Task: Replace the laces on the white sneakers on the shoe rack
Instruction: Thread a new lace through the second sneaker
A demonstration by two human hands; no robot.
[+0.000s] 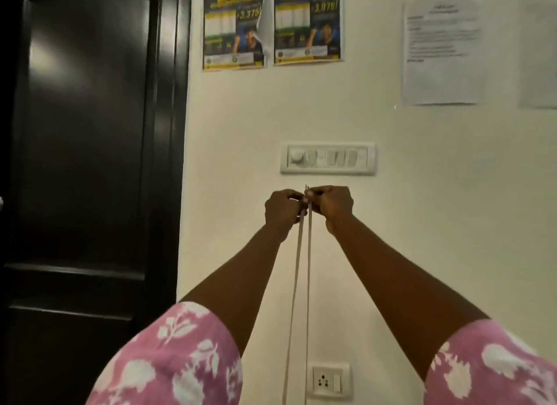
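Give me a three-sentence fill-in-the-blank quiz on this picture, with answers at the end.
The left hand and right hand pinch the shoelace, which hangs in ___ strands.
The switch panel sits ___ the hands.
The wall socket sits ___ them.
Missing words: two; above; below.

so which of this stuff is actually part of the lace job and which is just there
Part of the job: lace, left hand and right hand, both pinching its top.
Just there: door, posters, switch panel, wall socket, paper notice.
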